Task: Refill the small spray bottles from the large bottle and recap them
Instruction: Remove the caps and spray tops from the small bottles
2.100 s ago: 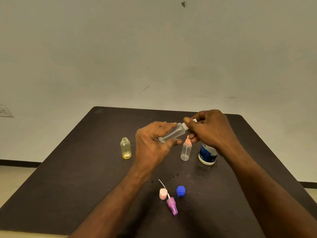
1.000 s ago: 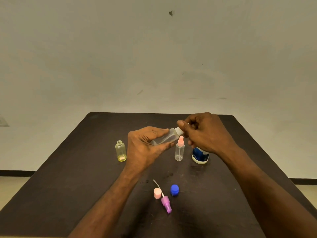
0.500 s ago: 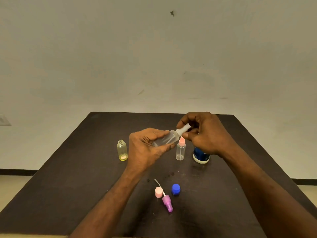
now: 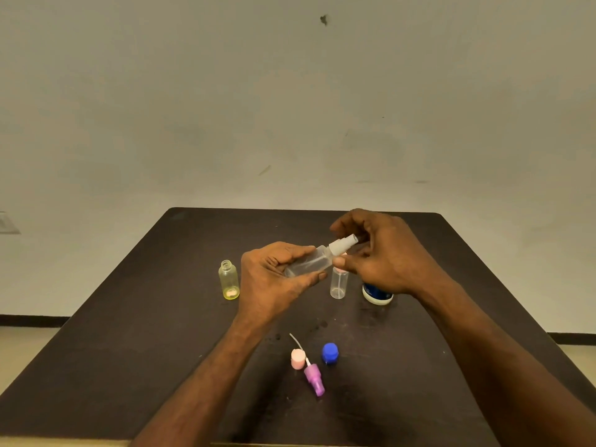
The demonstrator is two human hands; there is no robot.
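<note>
Nearest you on the bench (image 4: 135,366), a pink cap (image 4: 297,359), a purple sprayer (image 4: 313,379) with its dip tube, and a blue cap (image 4: 330,352) lie loose, close together. Beyond them your left hand (image 4: 271,282) grips the clear bottle (image 4: 308,262), held tilted off the bench with its neck up and to the right. Your right hand (image 4: 380,253) pinches the white sprayer (image 4: 342,245) on that neck, fingers curled round it. I judge you are working the sprayer on its thread; if it is started crooked it may cross-thread and leak, and a tilted bottle would spill any liquid once the top is loose. Just behind your hands stands a pink-topped bottle (image 4: 338,283); a careless knuckle could topple it. Left stands an open yellow bottle (image 4: 228,280). Farther right, the large bottle (image 4: 376,294) hides mostly under your wrist.
</note>
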